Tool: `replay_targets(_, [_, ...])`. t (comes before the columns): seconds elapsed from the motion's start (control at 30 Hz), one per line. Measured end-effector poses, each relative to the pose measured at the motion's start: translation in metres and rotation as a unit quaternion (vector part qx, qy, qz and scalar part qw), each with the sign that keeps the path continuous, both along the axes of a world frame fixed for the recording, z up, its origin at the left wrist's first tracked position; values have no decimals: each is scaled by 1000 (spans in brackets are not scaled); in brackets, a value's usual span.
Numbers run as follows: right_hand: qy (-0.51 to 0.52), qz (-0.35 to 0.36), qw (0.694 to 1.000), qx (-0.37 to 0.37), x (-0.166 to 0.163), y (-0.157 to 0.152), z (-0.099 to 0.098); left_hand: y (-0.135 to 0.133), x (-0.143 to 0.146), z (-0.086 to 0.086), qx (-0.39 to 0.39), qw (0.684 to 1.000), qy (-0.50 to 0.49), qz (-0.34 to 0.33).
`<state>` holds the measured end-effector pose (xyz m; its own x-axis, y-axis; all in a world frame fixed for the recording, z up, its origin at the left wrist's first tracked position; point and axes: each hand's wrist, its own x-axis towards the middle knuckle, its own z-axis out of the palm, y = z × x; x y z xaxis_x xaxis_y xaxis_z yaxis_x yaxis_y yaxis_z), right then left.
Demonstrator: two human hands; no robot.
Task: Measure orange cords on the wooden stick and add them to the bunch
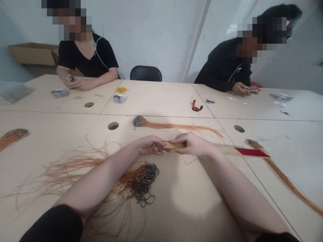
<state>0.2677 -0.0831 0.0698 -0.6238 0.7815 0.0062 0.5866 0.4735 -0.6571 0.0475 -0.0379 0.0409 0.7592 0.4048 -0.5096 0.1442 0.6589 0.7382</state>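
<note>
My left hand (149, 145) and my right hand (193, 144) meet at the middle of the table, both closed on a flat wooden stick (227, 150) with a red end (251, 153) that points right. The left fingers pinch its left tip; the right hand wraps it just beside them. Under my left forearm lies a loose heap of orange strands with dark hooks (141, 179). A tidy bundle of the same hooked strands (171, 125) lies just beyond my hands.
More orange bundles lie at the far left (12, 136) and along the right (285, 178). Red-handled pliers (196, 106), small packets (119, 98) and round table holes (113, 126) sit further back. Two people in black sit across, handling small items. A black chair (145, 73) stands between them.
</note>
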Motion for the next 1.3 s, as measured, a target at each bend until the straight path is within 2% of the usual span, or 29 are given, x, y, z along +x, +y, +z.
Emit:
replay_targets(0.17, [-1, -4, 999, 45, -4, -1, -5, 4, -3, -10, -2, 999, -7, 32])
replay_targets(0.3, [-20, 3, 997, 69, -6, -3, -2, 5, -3, -12, 39, 999, -24, 13])
replay_targets(0.53, [-32, 6, 997, 67, -5, -2, -2, 11, -8, -18, 84, 996, -24, -15])
replay_targets(0.73, [4, -16, 997, 76, 11, -8, 22, 20, -15, -29, 59, 996, -61, 28])
replay_targets(0.97, [40, -39, 990, 131, 49, -28, 56, 13, -11, -20, 90, 995, -12, 31])
replay_targets(1.13, [47, -49, 990, 124, 68, -30, 58, 16, -13, -24, 89, 996, -19, 16])
replay_targets(1.3, [39, -63, 991, 113, 58, -24, 52, 17, -16, -29, 110, 992, -63, -14])
